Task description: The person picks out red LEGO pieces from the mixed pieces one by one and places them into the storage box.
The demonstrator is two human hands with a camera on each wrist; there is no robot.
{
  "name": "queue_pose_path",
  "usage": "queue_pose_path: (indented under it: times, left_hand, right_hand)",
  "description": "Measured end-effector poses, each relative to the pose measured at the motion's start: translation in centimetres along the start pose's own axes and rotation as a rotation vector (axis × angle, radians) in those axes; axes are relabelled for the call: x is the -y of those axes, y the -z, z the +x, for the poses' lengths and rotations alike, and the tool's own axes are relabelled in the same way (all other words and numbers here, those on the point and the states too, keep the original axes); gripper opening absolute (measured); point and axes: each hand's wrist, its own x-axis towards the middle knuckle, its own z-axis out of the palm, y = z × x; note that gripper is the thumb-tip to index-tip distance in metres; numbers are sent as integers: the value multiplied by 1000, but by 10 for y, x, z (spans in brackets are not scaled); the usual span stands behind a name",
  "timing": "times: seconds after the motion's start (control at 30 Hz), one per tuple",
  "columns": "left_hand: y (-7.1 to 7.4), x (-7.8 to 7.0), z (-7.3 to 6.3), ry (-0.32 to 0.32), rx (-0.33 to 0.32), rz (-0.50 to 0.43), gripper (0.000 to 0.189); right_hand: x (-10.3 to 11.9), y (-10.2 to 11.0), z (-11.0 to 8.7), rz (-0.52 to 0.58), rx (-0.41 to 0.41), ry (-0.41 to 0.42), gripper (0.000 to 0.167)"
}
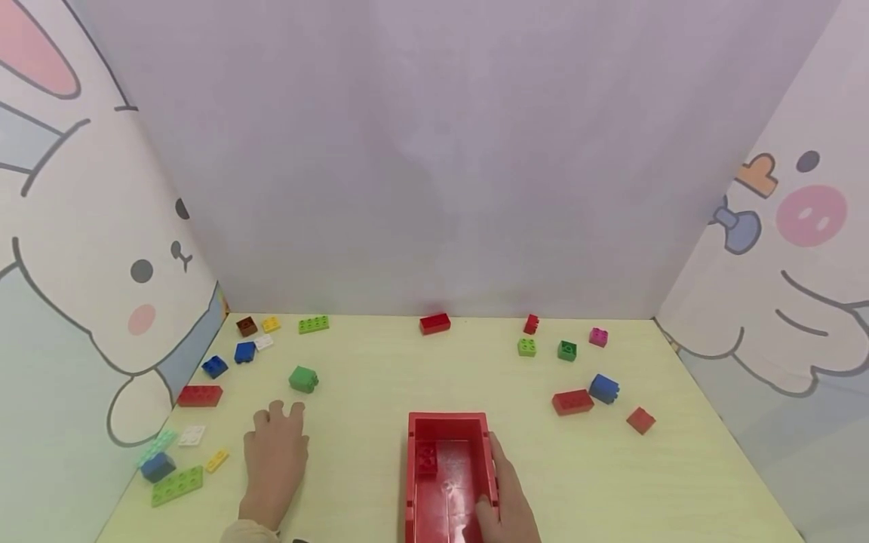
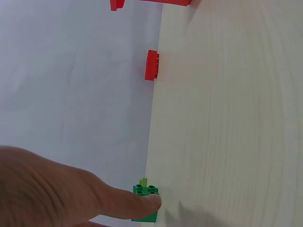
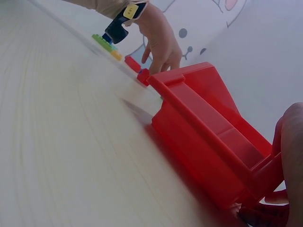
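Observation:
Palm down and fingers spread, my left hand (image 1: 274,460) hovers over the left part of the table, holding nothing. The green brick (image 1: 303,379) is nearest, just beyond its fingertips; in the left wrist view the thumb partly covers that green brick (image 2: 140,189). At the front middle is a long red box (image 1: 448,430) with a small red brick (image 1: 426,458) inside. My right hand (image 1: 512,498) grips the box's right wall, thumb over the rim. From the right wrist, the box (image 3: 199,151) appears tilted, and that hand (image 3: 293,156) is only partly visible.
Several bricks lie along the left edge, including a red one (image 1: 200,396) and a lime one (image 1: 177,486). Another red brick (image 1: 434,324) sits near the back wall (image 1: 434,188). More lie on the right, among them a blue brick (image 1: 604,388) and a red brick (image 1: 572,402).

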Motion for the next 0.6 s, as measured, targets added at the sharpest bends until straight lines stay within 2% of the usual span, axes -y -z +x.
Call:
queue_pose_path:
  times: [0.43,0.6]
  left_hand:
    - [-8,7,5,11,-79,-54,30]
    - [-10,8,8,12,-82,-48,24]
  right_hand:
    - [-3,-1,1,-7,-5,16,94]
    - [-3,-1,2,6,-5,30,94]
